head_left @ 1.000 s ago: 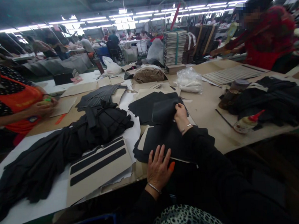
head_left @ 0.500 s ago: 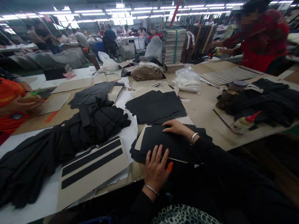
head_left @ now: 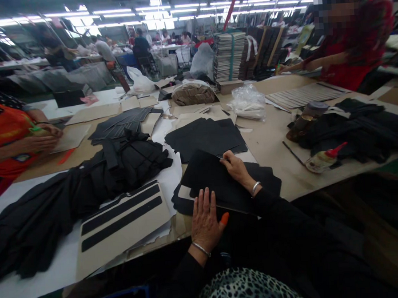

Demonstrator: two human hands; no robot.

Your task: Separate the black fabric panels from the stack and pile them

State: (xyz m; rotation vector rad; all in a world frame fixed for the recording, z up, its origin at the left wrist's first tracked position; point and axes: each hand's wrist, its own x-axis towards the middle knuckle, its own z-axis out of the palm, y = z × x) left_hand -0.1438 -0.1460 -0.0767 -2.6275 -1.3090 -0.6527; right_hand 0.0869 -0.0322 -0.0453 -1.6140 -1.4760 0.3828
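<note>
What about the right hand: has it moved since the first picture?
Yes: judged against the far black stack, the right hand has come nearer the camera.

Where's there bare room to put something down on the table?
On the brown tabletop between the black sheets and the thin black stick, in front of the plastic bag. The left is crowded: black cloth and a striped board.

Sheet (head_left: 208,173) at right hand (head_left: 237,168): black. Board (head_left: 122,222) left of left hand (head_left: 205,220): beige, black-striped. Left thumb cover (head_left: 224,219): orange.
</note>
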